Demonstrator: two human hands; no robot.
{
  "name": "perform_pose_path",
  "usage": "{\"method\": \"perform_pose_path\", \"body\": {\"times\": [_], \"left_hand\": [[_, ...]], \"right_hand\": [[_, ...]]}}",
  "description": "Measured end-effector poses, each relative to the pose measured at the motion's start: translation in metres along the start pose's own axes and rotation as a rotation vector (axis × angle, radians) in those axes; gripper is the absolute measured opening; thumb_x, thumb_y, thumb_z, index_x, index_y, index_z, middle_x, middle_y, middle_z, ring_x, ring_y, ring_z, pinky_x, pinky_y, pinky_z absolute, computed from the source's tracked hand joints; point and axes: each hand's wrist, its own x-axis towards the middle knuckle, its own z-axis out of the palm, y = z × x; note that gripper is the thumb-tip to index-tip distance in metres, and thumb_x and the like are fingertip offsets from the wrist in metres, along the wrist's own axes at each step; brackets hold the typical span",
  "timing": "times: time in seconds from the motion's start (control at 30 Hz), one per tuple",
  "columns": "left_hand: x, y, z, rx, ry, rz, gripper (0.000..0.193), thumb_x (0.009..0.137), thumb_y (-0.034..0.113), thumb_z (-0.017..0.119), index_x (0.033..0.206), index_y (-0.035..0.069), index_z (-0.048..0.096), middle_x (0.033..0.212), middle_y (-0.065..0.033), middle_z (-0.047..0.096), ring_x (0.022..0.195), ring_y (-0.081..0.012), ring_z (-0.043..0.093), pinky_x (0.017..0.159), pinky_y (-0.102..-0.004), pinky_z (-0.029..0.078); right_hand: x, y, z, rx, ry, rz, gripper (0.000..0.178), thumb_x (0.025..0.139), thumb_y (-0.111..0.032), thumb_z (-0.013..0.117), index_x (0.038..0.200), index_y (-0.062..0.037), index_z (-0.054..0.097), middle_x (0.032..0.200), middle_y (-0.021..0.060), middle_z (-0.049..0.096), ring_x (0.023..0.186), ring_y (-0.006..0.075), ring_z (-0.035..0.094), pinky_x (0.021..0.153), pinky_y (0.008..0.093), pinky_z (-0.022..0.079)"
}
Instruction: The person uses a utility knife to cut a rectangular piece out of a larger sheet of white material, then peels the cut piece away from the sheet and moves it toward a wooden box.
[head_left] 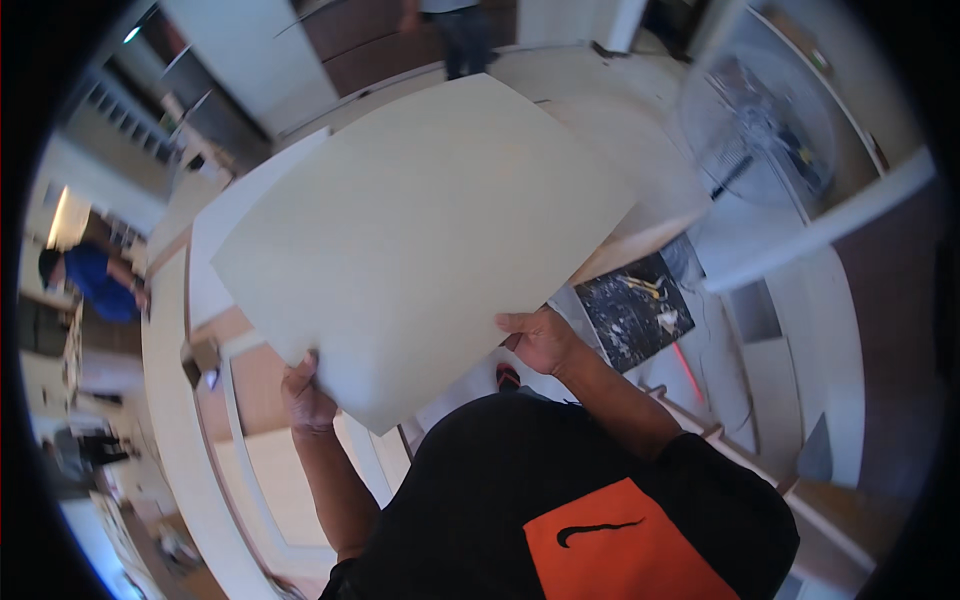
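A large, pale cream sheet (pixel 430 230), thin and slightly curved, is held up in front of me by both hands. My left hand (pixel 309 397) grips its near left edge, thumb on top and fingers hidden beneath. On the near right edge, my right hand (pixel 541 339) pinches the sheet with the thumb over it; its fingers are partly out of sight underneath. Below the sheet's left side lies a wooden panel with white strips (pixel 240 420). What the sheet is made of I cannot tell.
A standing fan (pixel 755 130) is at the far right. Near my right hand lies a dark, paint-spattered board (pixel 635 312) with tools on it. A person in blue (pixel 100 280) leans on the bench's left side; another person's legs (pixel 462 40) show at the far end.
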Motion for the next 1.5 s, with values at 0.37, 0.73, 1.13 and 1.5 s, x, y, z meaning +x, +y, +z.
{"method": "perform_pose_path", "body": {"times": [0.37,0.73,1.13,1.5], "left_hand": [[0.158,-0.104,0.099,0.105,-0.259,-0.512,0.050,0.093,0.008,0.058,0.139,-0.006,0.045,0.134,-0.0178,0.057,0.123,-0.0334,0.056,0.107,-0.0471,0.044],[0.213,-0.203,0.166,0.265,-0.603,-0.939,0.045,0.095,0.010,0.057,0.136,-0.006,0.047,0.128,-0.0186,0.060,0.118,-0.0338,0.059,0.106,-0.0444,0.046],[0.159,-0.208,0.253,0.586,-0.705,-0.803,0.046,0.092,0.007,0.062,0.136,-0.002,0.049,0.129,-0.0134,0.060,0.117,-0.0278,0.058,0.101,-0.0413,0.047],[0.101,-0.335,0.353,0.266,-0.752,-1.167,0.039,0.099,0.008,0.054,0.136,-0.002,0.047,0.130,-0.0173,0.059,0.117,-0.0321,0.060,0.101,-0.0452,0.051]], "right_hand": [[-0.053,-0.023,-0.086,0.113,0.332,-0.358,0.048,0.091,-0.002,0.063,0.137,0.0003,0.048,0.133,0.0139,0.058,0.122,0.0286,0.058,0.102,0.0470,0.047],[-0.101,0.050,-0.096,0.623,0.866,-0.496,0.040,0.103,-0.008,0.046,0.141,-0.0003,0.040,0.140,0.0159,0.053,0.127,0.0319,0.055,0.108,0.0492,0.045],[-0.154,0.081,-0.124,0.664,0.830,-0.768,0.037,0.102,-0.010,0.049,0.138,-0.0003,0.044,0.136,0.0168,0.055,0.125,0.0325,0.056,0.109,0.0509,0.045],[-0.292,-0.075,-0.151,0.219,0.981,-1.076,0.032,0.097,-0.007,0.051,0.128,0.0030,0.052,0.126,0.0161,0.061,0.116,0.0312,0.062,0.100,0.0498,0.052]]}}
